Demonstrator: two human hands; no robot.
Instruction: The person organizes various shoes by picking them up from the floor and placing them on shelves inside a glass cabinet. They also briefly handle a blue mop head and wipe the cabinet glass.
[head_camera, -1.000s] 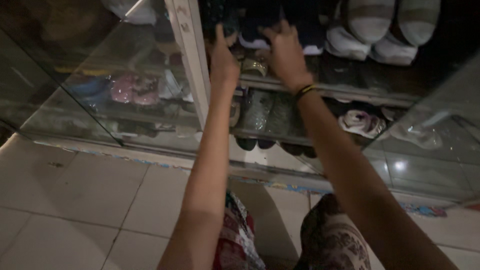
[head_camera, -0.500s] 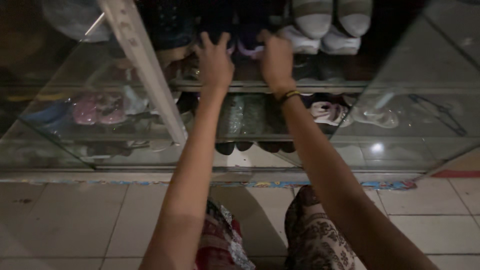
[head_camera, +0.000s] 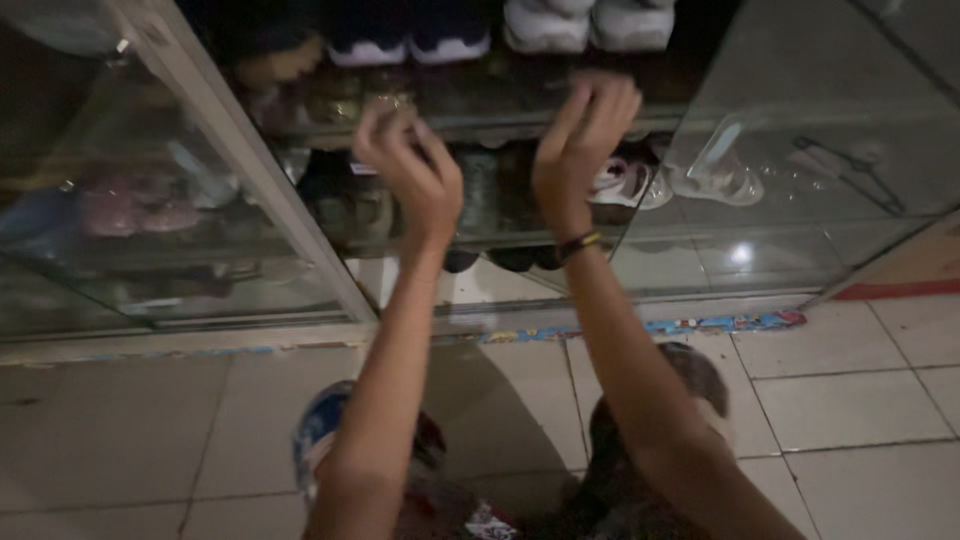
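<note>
Two hands hang in front of the glass cabinet (head_camera: 250, 200), both free of the shelves. Going from the left: behind the left glass pane I make out blurred pink shoes (head_camera: 130, 212). My left hand (head_camera: 410, 175) is loosely curled with nothing in it, level with the upper shelf's (head_camera: 480, 128) front edge. At the top edge, dark shoes (head_camera: 410, 35) with white soles sit on that shelf, white shoes (head_camera: 585, 22) beside them. My right hand (head_camera: 580, 140), banded at the wrist, is slack-fingered and holds nothing. Right of it, a pale sandal (head_camera: 625, 180) lies on the middle shelf.
</note>
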